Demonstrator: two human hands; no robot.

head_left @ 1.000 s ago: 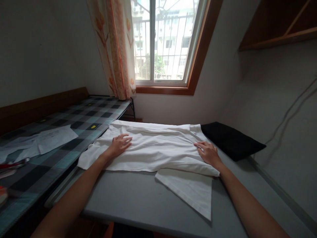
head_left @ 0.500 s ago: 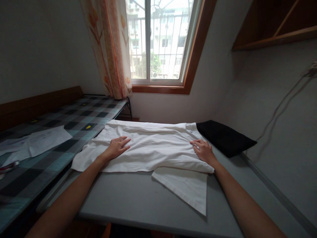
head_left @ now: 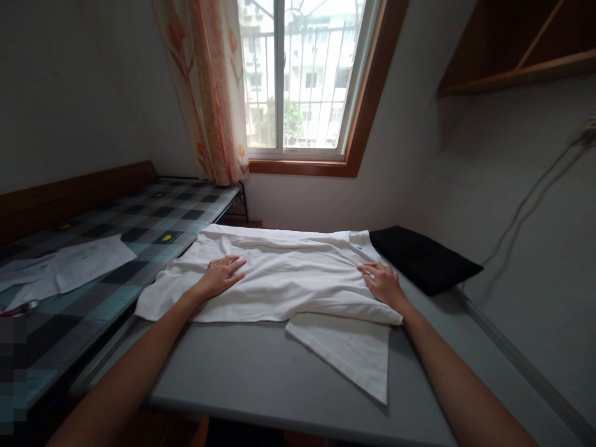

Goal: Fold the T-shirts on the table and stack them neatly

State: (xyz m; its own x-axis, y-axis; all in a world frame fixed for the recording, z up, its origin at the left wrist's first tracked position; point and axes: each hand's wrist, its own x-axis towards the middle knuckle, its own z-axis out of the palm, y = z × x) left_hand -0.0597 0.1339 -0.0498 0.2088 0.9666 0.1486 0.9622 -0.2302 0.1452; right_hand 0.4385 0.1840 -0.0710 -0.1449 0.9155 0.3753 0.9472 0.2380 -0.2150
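A white shirt (head_left: pixel 284 261) lies spread sideways over the grey table (head_left: pixel 223 366), with shallow wrinkles across it. One sleeve (head_left: pixel 354 347) sticks out from under its near edge and points toward me. My left hand (head_left: pixel 221 276) rests flat on the left part of the cloth, fingers stretched out. On the right part, close to the collar end, lies my right hand (head_left: pixel 382 284), its fingers also extended on the fabric. Neither hand grips anything. Just beyond the shirt's right end is a folded black cloth (head_left: pixel 421 257).
A bed with a checkered mattress (head_left: pixel 186 211) stands along the left, with papers (head_left: pixel 88 267) on it. Ahead are a window (head_left: pixel 307 81) and a flowered curtain (head_left: pixel 209 93). A wooden shelf (head_left: pixel 516 77) hangs at upper right; a cable (head_left: pixel 526 198) runs down the right wall.
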